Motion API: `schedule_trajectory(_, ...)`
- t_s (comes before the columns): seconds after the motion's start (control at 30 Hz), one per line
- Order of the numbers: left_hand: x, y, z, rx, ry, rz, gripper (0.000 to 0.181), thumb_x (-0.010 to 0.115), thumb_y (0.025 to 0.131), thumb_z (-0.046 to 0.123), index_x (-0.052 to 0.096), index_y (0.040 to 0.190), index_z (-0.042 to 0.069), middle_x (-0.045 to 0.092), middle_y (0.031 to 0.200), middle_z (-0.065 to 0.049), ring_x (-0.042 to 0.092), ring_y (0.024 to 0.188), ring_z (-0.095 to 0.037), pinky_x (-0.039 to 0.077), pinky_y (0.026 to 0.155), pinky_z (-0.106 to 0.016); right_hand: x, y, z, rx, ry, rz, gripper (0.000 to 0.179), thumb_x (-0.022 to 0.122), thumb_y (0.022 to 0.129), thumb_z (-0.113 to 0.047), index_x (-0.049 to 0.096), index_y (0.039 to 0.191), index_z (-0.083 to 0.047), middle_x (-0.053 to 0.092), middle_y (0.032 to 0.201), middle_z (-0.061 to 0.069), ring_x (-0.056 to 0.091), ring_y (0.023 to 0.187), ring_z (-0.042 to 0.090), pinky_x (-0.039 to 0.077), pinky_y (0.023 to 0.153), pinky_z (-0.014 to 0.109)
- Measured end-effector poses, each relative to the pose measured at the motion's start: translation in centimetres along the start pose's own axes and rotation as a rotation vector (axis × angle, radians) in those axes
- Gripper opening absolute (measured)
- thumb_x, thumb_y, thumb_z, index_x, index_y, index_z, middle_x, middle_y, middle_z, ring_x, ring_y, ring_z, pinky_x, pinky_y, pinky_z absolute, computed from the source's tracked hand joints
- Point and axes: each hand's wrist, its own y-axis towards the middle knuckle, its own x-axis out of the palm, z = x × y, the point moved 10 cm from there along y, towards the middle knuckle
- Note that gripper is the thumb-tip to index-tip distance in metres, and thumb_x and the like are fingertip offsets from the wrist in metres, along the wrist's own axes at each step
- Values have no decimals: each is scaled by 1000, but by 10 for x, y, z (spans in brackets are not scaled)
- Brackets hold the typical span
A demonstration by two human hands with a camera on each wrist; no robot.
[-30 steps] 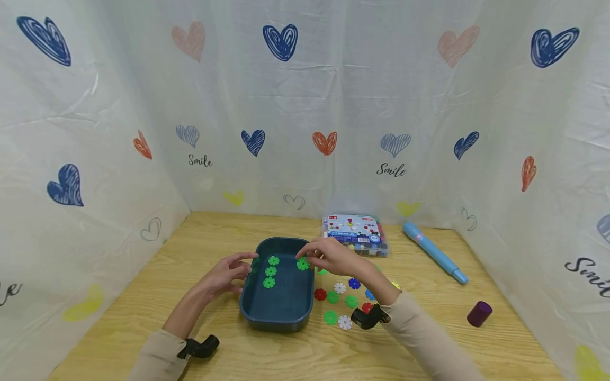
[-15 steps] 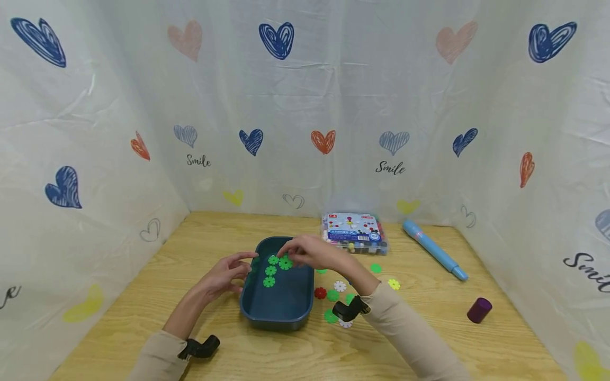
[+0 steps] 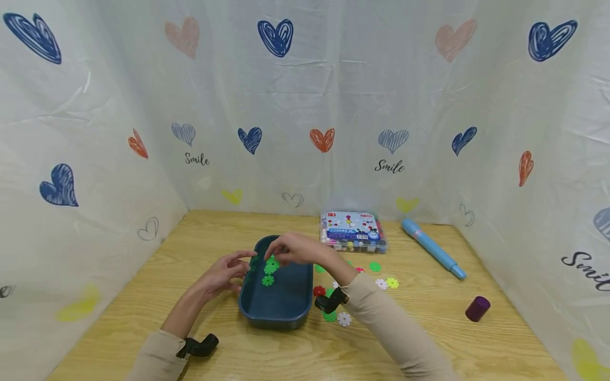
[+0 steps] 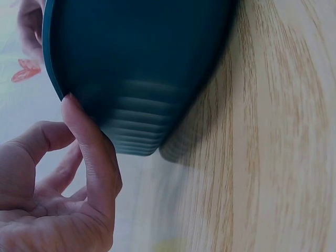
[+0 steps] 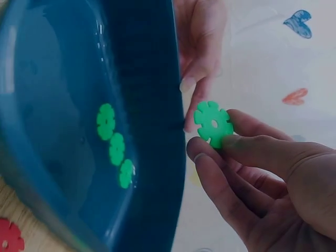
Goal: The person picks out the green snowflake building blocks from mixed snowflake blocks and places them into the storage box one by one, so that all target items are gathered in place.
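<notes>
In the head view my right hand (image 3: pixel 297 248) is over the far left part of a dark blue tray (image 3: pixel 281 304). Its thumb and fingers pinch a green snowflake disc (image 5: pixel 207 114), seen near the tray's rim in the right wrist view. Three more green discs (image 5: pixel 116 149) lie in a row on the tray floor along one long side. My left hand (image 3: pixel 220 274) is at the tray's left side. In the left wrist view its extended fingertip (image 4: pixel 71 102) touches the rim, while the other fingers bend loosely outside the wall.
Right of the tray lie scattered discs, among them a red one (image 3: pixel 319 291), a white one (image 3: pixel 344 319) and a yellow one (image 3: pixel 392 283). A clear box of beads (image 3: pixel 353 233) stands behind. Further right are a light blue stick (image 3: pixel 433 248) and a purple cylinder (image 3: pixel 478 308).
My right hand has moved left across the tray with the green disc, from the right rim to over the row of discs. My left hand has stayed at the left rim.
</notes>
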Motion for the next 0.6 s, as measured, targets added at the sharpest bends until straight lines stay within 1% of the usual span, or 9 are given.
schedule_trajectory(0.1, 0, -1, 0, 3, -5, -4, 49, 53, 102, 21, 40, 148, 13, 57, 113, -9, 60, 88, -16, 54, 59, -26, 5, 8, 4, 16, 24, -21, 26, 53, 99, -3, 69, 118, -7, 74, 96, 11, 68, 71, 4, 56, 69, 23)
schedule_trajectory(0.17, 1, -1, 0, 7, -3, -5, 49, 53, 101, 21, 40, 148, 12, 57, 114, -10, 60, 88, -17, 54, 59, -26, 8, 13, 8, 32, 44, -31, 26, 53, 98, -3, 69, 119, -6, 74, 98, 10, 70, 73, 6, 56, 68, 21)
schedule_trajectory(0.23, 1, -1, 1, 5, -1, -1, 49, 54, 101, 22, 40, 148, 13, 57, 115, -12, 60, 88, -17, 54, 59, -26, 11, 18, 12, 45, 69, -39, 26, 54, 98, -2, 69, 118, -6, 74, 98, 11, 72, 75, 13, 58, 70, 24)
schedule_trajectory(0.33, 0, -1, 1, 2, 7, 6, 48, 53, 101, 20, 41, 147, 14, 57, 115, -14, 60, 88, -18, 53, 59, -27, 16, 25, 21, 71, 115, -45, 25, 54, 98, -1, 69, 118, -4, 74, 96, 14, 73, 82, 28, 59, 76, 36)
schedule_trajectory(0.4, 0, 0, 2, 1, 9, 10, 47, 52, 101, 19, 41, 147, 14, 57, 115, -14, 60, 88, -18, 53, 59, -27, 20, 29, 26, 84, 147, -45, 25, 54, 97, 1, 69, 117, -3, 74, 95, 16, 72, 86, 35, 59, 80, 43)
schedule_trajectory(0.47, 0, -1, 2, 3, 12, 10, 47, 52, 102, 19, 41, 147, 14, 58, 113, -12, 60, 88, -18, 54, 59, -27, 24, 32, 32, 102, 174, -52, 26, 55, 97, 1, 69, 117, -2, 73, 94, 17, 72, 86, 37, 58, 82, 46)
schedule_trajectory(0.53, 0, -1, 3, 4, 12, 5, 47, 52, 102, 19, 41, 147, 13, 59, 111, -10, 60, 88, -18, 54, 59, -27, 29, 34, 38, 123, 192, -63, 25, 56, 96, 1, 70, 117, -3, 74, 93, 16, 73, 84, 34, 58, 82, 46)
schedule_trajectory(0.6, 1, -1, 3, 7, 8, 0, 48, 52, 102, 19, 40, 147, 12, 59, 110, -8, 60, 88, -18, 54, 59, -27, 34, 36, 44, 147, 193, -79, 25, 58, 95, 1, 71, 115, -6, 74, 92, 13, 74, 82, 28, 59, 80, 42)
